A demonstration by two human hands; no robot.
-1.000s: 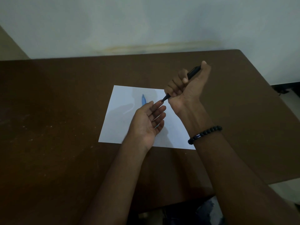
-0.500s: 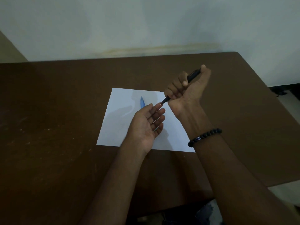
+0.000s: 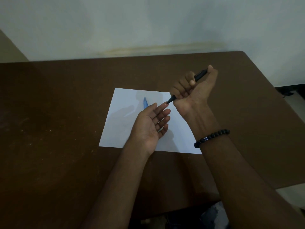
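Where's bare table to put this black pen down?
Bare table lies left of the paper, behind it toward the wall, and right of the right hand. Crowded: the paper's middle, with the blue pen and left hand over it.

I count two pens. One is a black pen [image 3: 200,74], gripped in my right hand [image 3: 196,91]. The other is a blue pen [image 3: 145,103], lying on the one sheet of paper [image 3: 118,129] in front of me. There is one table [image 3: 66,129], brown, under that single white sheet. Two hands are in view: the right one, and my left hand [image 3: 150,128], palm up with its fingers loose. One bracelet [image 3: 212,137] of dark beads sits on my right wrist.
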